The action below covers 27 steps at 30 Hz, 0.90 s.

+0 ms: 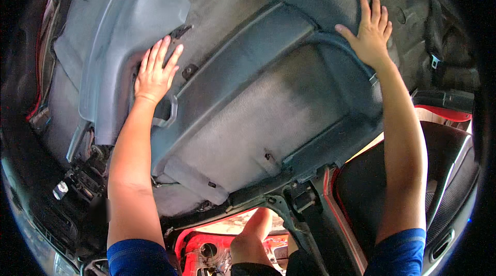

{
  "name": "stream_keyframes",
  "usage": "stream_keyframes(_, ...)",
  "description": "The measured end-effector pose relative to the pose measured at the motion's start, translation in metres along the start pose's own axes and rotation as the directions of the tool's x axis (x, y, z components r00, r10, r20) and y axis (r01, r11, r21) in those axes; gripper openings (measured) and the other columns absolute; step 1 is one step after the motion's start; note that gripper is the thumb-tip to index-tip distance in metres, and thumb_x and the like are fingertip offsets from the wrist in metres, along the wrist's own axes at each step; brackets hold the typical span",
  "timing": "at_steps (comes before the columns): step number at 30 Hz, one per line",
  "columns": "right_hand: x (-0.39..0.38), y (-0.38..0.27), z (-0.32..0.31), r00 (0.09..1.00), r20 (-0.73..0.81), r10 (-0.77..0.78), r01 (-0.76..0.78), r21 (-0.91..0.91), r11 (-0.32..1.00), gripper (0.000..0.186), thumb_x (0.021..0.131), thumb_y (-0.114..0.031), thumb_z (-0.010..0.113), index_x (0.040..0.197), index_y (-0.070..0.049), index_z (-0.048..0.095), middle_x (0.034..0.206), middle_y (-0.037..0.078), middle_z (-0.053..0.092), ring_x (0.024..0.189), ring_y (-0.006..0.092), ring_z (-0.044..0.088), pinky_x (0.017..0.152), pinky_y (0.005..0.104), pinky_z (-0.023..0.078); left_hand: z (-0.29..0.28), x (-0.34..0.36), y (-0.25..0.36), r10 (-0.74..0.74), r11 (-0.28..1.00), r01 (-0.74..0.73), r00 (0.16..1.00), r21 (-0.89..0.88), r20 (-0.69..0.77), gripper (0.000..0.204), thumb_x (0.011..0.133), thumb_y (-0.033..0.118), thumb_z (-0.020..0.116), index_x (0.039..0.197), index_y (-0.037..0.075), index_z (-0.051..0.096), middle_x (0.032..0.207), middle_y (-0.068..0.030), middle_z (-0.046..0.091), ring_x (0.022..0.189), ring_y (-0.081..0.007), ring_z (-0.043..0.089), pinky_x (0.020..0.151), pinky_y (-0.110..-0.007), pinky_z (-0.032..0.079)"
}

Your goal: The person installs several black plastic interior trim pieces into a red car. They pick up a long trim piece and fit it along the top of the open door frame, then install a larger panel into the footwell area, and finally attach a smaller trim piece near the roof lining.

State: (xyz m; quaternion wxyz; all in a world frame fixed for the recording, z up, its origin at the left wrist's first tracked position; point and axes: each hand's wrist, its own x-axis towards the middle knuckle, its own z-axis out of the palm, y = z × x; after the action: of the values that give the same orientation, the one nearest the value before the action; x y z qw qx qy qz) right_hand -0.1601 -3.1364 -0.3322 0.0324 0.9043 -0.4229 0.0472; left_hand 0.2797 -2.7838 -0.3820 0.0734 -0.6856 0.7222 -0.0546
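Observation:
A large moulded grey floor carpet (248,126) spreads across the inside of a car body, with a raised dark ridge running diagonally through it. My left hand (155,72) rests with fingers stretched out, beside a grey plastic trim panel (111,64) and over the carpet near a small cut-out. Farther right, my right hand (373,36) lies with fingers spread on the carpet's far right edge, where bare dark floor begins. Neither hand holds anything that I can see. Both forearms reach in from the lower edge, in blue sleeves.
Black door trim (408,172) with a red-edged frame stands at the right. A seat-belt buckle (435,61) lies at the far right. Loose wiring and dark brackets (88,172) show at the lower left. A red door shell (206,250) and my legs (253,242) appear below the sill.

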Motion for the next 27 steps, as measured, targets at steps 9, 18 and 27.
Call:
stream_keyframes(9, 0.019, -0.025, -0.023, 0.934, 0.291, 0.205, -0.154, -0.190, 0.970, 0.114, 0.085, -0.068, 0.072, 0.168, -0.030, 0.004, 0.174, 0.021, 0.001, 0.157, 0.0521, 0.009, 0.121, 0.0718, 0.017, -0.049, -0.005, 0.013, -0.092, 0.978, 0.131, 0.969, -0.161, 0.228, 0.085, 0.095, 0.018, 0.070, 0.167, 0.029, 0.025, 0.174, -0.0108, 0.017, 0.158, -0.0304, 0.024, 0.128, -0.050, 0.026)
stream_keyframes(18, -0.214, -0.277, -0.006, 0.985, -0.165, 0.043, 0.025, 0.390, 0.920, 0.087, 0.084, -0.021, 0.072, 0.158, -0.005, 0.030, 0.164, 0.029, 0.029, 0.153, 0.0477, 0.026, 0.123, 0.0653, 0.021, -0.158, -0.217, 0.235, -0.543, 0.365, 0.337, 0.834, -0.868, 0.096, 0.044, 0.099, 0.015, 0.068, 0.142, 0.008, 0.060, 0.150, -0.0166, 0.056, 0.138, -0.0368, 0.054, 0.117, -0.048, 0.041)
stream_keyframes(27, -0.667, -0.414, -0.196, 0.315, 0.617, -0.721, -0.220, 0.786, 0.577, 0.078, 0.090, -0.024, 0.070, 0.156, -0.003, 0.035, 0.156, 0.028, 0.038, 0.148, 0.0435, 0.036, 0.125, 0.0545, 0.028, -0.337, -0.523, 0.628, -0.434, -0.228, 0.829, 0.382, -0.510, 0.816, 0.064, 0.095, 0.028, 0.071, 0.146, -0.002, 0.048, 0.135, -0.0253, 0.062, 0.119, -0.0436, 0.064, 0.104, -0.047, 0.050)
